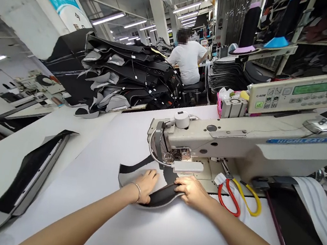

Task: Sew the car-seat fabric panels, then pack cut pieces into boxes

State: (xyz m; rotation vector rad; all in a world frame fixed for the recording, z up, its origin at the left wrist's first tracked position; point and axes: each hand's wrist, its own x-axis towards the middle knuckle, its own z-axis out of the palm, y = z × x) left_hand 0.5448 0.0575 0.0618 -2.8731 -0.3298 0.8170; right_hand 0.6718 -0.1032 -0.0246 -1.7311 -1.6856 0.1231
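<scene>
The left hand lies flat with its fingers spread, pressing down on a curved black and grey fabric piece. The right hand rests on the same piece's upper edge with its fingers close together. Whether its thumb pinches underneath cannot be told. The piece lies on the table between both hands, and its far end runs at 12 o'clock toward the presser foot of the sewing machine.

A faint dotted line shows along the edge between the hands, so some stitching seems done. How much of the edge is left cannot be judged from here.

At 3 o'clock from the right hand lie scissors with red and yellow handles. At 9 o'clock, well apart, a long black panel rests on the white table. At 11 o'clock a pile of black and grey pieces rises beyond the table. At 12 o'clock, farther off, a person in a white shirt sits facing away under ceiling strip lights.
</scene>
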